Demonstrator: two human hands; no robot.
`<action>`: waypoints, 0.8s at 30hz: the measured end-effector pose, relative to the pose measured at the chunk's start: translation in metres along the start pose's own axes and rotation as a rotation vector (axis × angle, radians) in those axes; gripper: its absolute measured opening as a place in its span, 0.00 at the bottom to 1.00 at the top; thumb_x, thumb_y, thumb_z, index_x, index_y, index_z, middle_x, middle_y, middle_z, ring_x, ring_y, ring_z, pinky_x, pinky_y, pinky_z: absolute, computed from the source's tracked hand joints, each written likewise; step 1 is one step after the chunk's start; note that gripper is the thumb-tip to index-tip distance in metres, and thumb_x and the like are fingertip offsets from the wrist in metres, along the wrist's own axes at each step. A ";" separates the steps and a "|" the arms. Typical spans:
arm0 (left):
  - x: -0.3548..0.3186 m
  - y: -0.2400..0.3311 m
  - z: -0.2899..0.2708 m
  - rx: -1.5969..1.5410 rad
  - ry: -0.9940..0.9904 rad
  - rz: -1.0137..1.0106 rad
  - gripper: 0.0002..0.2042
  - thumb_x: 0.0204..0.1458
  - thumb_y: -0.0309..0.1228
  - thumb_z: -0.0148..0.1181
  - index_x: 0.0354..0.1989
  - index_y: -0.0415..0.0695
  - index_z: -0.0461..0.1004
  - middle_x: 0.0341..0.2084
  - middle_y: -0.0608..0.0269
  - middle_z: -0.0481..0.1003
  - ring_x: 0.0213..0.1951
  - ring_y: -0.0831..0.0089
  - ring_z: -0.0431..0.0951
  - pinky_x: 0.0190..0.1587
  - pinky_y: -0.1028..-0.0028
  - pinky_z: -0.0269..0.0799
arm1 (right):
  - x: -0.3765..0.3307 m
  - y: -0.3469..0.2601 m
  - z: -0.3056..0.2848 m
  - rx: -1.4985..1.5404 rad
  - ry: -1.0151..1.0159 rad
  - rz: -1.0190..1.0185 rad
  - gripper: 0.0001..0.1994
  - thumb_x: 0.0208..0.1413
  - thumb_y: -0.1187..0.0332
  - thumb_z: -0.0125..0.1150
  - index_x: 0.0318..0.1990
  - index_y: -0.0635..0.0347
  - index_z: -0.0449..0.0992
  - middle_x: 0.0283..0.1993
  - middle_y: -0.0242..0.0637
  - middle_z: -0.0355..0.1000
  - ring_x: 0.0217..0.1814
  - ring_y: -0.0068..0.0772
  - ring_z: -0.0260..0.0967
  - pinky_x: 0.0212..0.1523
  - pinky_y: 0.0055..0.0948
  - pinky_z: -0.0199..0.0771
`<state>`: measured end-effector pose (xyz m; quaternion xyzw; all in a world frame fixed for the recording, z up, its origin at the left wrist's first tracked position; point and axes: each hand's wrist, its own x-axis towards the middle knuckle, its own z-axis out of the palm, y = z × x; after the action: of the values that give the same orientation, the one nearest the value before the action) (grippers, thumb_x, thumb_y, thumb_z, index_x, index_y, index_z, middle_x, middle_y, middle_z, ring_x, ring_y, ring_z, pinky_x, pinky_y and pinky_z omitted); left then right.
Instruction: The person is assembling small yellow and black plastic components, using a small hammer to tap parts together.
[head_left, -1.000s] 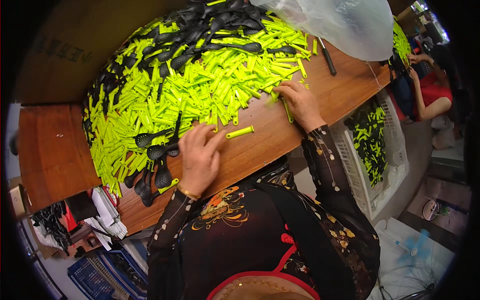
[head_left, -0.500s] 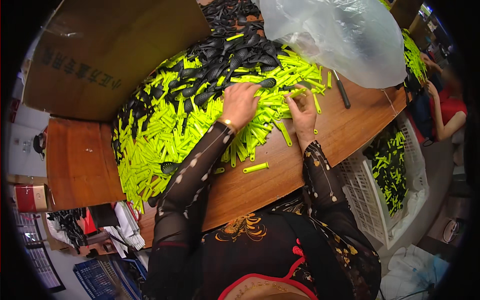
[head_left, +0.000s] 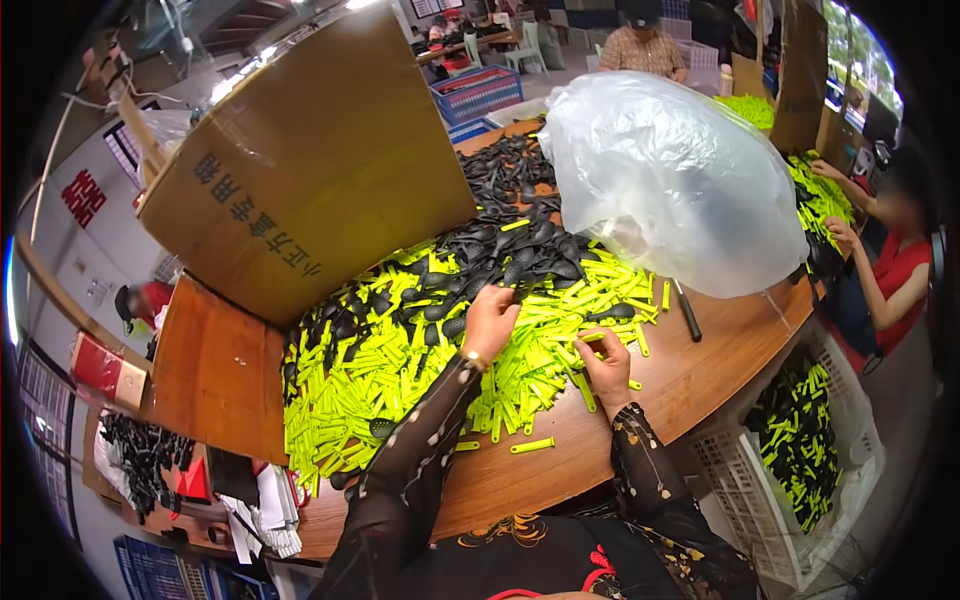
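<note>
A two-handed reach into the mixed heap appears to be the step in hand. The left hand (head_left: 492, 328) is held over the border of the heap, where lime-green handles (head_left: 525, 378) are met by black perforated spoons (head_left: 522, 268). Its fingers are bent downward, and their tips are partly hidden by the hand itself; whether anything is gripped there cannot be told. The right hand (head_left: 608, 368) is placed at the heap's near right edge, with thumb and forefinger curled toward each other and only a narrow gap, if any, left between them. Whether a handle is pinched there cannot be made out.

By judgement, a thumb-and-finger pinch on one slim piece is called for next, since the pieces are closely tangled and neighbours could easily be dragged along.

The handles are spread in a broad, loose layer across the wooden table (head_left: 575, 462), under and beyond both hands. They are seen as straight, slender and glossy, and some are pierced by a hole near one end. One lone handle (head_left: 532, 446) is left lying apart from the heap, toward the table's near edge. The spoons are massed mainly behind the handles, with rounded heads dotted by holes; some are scattered among the green, and their shafts are mostly covered.
</note>
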<state>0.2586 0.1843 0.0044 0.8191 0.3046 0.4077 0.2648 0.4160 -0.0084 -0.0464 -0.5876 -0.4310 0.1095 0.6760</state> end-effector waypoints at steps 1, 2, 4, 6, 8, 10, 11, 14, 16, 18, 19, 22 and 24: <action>-0.009 0.003 -0.015 -0.189 -0.088 -0.185 0.07 0.59 0.26 0.67 0.44 0.41 0.86 0.37 0.62 0.82 0.37 0.70 0.83 0.44 0.69 0.79 | -0.004 0.006 0.002 0.234 0.000 0.134 0.05 0.63 0.75 0.71 0.45 0.58 0.82 0.38 0.29 0.81 0.39 0.21 0.78 0.41 0.23 0.76; -0.020 0.023 -0.029 -0.385 -0.187 -0.371 0.07 0.61 0.26 0.69 0.44 0.39 0.85 0.37 0.66 0.83 0.38 0.77 0.82 0.44 0.73 0.78 | -0.008 0.010 0.000 0.462 0.006 0.275 0.05 0.64 0.76 0.71 0.45 0.58 0.81 0.38 0.26 0.81 0.40 0.16 0.77 0.41 0.21 0.76; -0.057 0.070 -0.055 -0.751 -0.100 -0.408 0.11 0.63 0.24 0.68 0.53 0.37 0.83 0.50 0.63 0.85 0.48 0.78 0.82 0.57 0.74 0.75 | -0.016 -0.010 0.007 0.636 -0.115 0.404 0.06 0.64 0.77 0.71 0.45 0.58 0.81 0.41 0.27 0.82 0.44 0.17 0.77 0.47 0.21 0.76; -0.093 0.087 -0.066 -0.941 0.080 -0.446 0.12 0.62 0.24 0.70 0.53 0.38 0.83 0.45 0.68 0.85 0.45 0.79 0.82 0.52 0.75 0.77 | -0.030 -0.042 0.033 0.848 -0.199 0.469 0.05 0.64 0.77 0.71 0.44 0.58 0.81 0.46 0.30 0.83 0.48 0.20 0.77 0.55 0.23 0.75; -0.119 0.098 -0.080 -1.114 0.207 -0.579 0.11 0.62 0.22 0.70 0.52 0.42 0.83 0.46 0.65 0.85 0.47 0.76 0.83 0.51 0.75 0.79 | -0.044 -0.085 0.050 0.826 -0.298 0.511 0.05 0.64 0.76 0.71 0.44 0.58 0.83 0.51 0.33 0.82 0.50 0.22 0.78 0.57 0.24 0.75; -0.148 0.102 -0.085 -1.187 0.265 -0.656 0.10 0.63 0.22 0.69 0.51 0.45 0.82 0.47 0.62 0.85 0.49 0.73 0.85 0.52 0.72 0.83 | -0.061 -0.074 0.065 0.854 -0.289 0.559 0.05 0.63 0.75 0.73 0.45 0.58 0.83 0.50 0.33 0.82 0.49 0.21 0.78 0.54 0.23 0.76; -0.160 0.100 -0.090 -1.220 0.281 -0.676 0.10 0.63 0.22 0.68 0.51 0.44 0.82 0.48 0.62 0.85 0.49 0.72 0.86 0.53 0.70 0.83 | -0.065 -0.078 0.067 0.815 -0.313 0.518 0.05 0.63 0.75 0.73 0.45 0.59 0.83 0.49 0.32 0.83 0.47 0.19 0.78 0.50 0.22 0.77; -0.188 0.095 -0.126 -1.401 0.167 -0.727 0.09 0.66 0.24 0.65 0.53 0.42 0.79 0.49 0.57 0.84 0.50 0.63 0.86 0.59 0.61 0.81 | -0.068 -0.098 0.060 0.614 -0.437 0.419 0.05 0.63 0.76 0.73 0.44 0.59 0.83 0.44 0.32 0.83 0.43 0.21 0.79 0.45 0.23 0.79; -0.191 0.096 -0.162 -1.416 0.008 -0.668 0.09 0.68 0.27 0.64 0.53 0.40 0.79 0.49 0.56 0.84 0.52 0.63 0.86 0.60 0.61 0.80 | -0.061 -0.102 0.050 0.456 -0.544 0.290 0.07 0.62 0.75 0.74 0.45 0.62 0.84 0.46 0.34 0.84 0.44 0.19 0.79 0.49 0.22 0.79; -0.187 0.103 -0.179 -0.692 -0.174 -0.581 0.13 0.68 0.35 0.65 0.54 0.40 0.80 0.47 0.56 0.86 0.49 0.63 0.87 0.54 0.65 0.82 | -0.058 -0.119 0.036 0.314 -0.676 0.361 0.06 0.62 0.77 0.74 0.44 0.64 0.83 0.47 0.36 0.83 0.45 0.25 0.81 0.48 0.25 0.82; -0.184 0.117 -0.185 -0.281 -0.245 -0.354 0.14 0.67 0.35 0.66 0.55 0.41 0.81 0.47 0.56 0.86 0.47 0.61 0.87 0.52 0.65 0.82 | -0.057 -0.132 0.034 0.271 -0.736 0.374 0.06 0.61 0.76 0.74 0.43 0.64 0.83 0.46 0.37 0.84 0.47 0.25 0.81 0.49 0.27 0.82; -0.181 0.108 -0.171 0.048 -0.439 -0.038 0.13 0.66 0.33 0.64 0.56 0.43 0.82 0.39 0.51 0.86 0.40 0.55 0.88 0.42 0.63 0.81 | -0.060 -0.128 0.041 0.193 -0.800 0.061 0.07 0.60 0.75 0.75 0.43 0.64 0.84 0.45 0.36 0.84 0.48 0.25 0.81 0.49 0.26 0.82; -0.179 0.112 -0.162 -0.053 -0.472 -0.184 0.11 0.68 0.30 0.61 0.55 0.42 0.81 0.35 0.52 0.85 0.37 0.57 0.88 0.40 0.65 0.81 | -0.061 -0.134 0.039 0.228 -0.781 0.123 0.06 0.58 0.74 0.77 0.41 0.62 0.85 0.44 0.35 0.84 0.48 0.28 0.81 0.51 0.27 0.80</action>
<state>0.0699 0.0105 0.0758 0.8533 0.2968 0.1871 0.3857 0.3031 -0.0591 0.0426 -0.4476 -0.6044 0.4115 0.5148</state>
